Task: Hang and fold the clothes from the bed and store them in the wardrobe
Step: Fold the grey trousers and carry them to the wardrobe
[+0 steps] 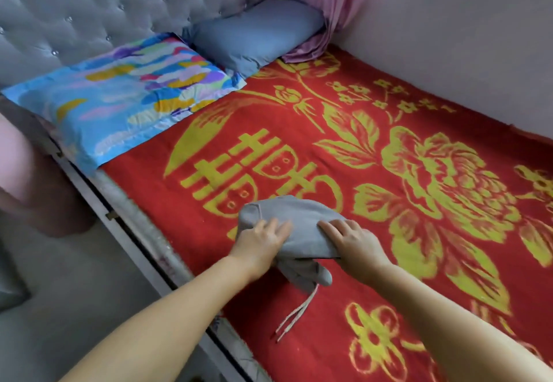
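A grey garment [296,220], folded into a small bundle, lies on the red bed cover [389,148] near the bed's front edge. A pale drawstring [294,314] trails from its near end onto the cover. My left hand [263,239] rests on the bundle's left part with its fingers laid flat on the cloth. My right hand [354,242] lies on the right part, fingers stretched over the top fold. Both thumbs are hidden by the hands.
A colourful pillow [119,103] and a grey-blue pillow [254,34] lie at the tufted grey headboard [104,1]. A pink curtain [326,7] hangs in the far corner beside a white wall [449,43]. The bed's frame edge [134,241] runs along the left, with floor beyond.
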A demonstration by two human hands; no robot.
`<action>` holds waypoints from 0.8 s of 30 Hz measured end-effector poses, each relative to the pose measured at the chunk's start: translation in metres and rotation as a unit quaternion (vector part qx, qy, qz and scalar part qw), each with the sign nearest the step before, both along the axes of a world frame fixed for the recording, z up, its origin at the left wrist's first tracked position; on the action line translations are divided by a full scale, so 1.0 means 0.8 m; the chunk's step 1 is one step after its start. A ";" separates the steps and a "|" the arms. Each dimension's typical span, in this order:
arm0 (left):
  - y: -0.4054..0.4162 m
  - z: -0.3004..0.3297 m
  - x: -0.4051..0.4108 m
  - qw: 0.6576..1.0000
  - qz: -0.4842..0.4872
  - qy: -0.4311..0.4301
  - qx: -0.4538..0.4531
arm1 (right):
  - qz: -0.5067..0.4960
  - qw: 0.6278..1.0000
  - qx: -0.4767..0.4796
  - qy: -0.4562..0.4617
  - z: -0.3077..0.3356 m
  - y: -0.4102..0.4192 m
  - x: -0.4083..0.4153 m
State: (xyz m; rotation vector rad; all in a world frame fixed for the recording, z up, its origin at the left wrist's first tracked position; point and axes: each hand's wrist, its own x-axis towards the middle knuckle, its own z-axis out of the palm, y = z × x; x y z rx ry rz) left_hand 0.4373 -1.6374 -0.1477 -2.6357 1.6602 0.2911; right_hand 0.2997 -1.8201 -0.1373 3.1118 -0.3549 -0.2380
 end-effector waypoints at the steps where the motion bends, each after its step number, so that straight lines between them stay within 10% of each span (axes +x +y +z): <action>1: 0.013 -0.028 0.008 1.000 0.007 -0.003 -0.026 | 0.014 1.000 0.008 0.001 -0.030 0.007 0.016; 9: 0.075 -0.212 0.045 0.998 -0.031 -0.053 -0.028 | 0.045 0.998 0.033 0.018 -0.230 0.063 0.055; 24: 0.058 -0.159 0.060 0.991 -0.024 0.100 0.087 | -0.111 0.989 0.097 0.011 -0.216 0.146 0.021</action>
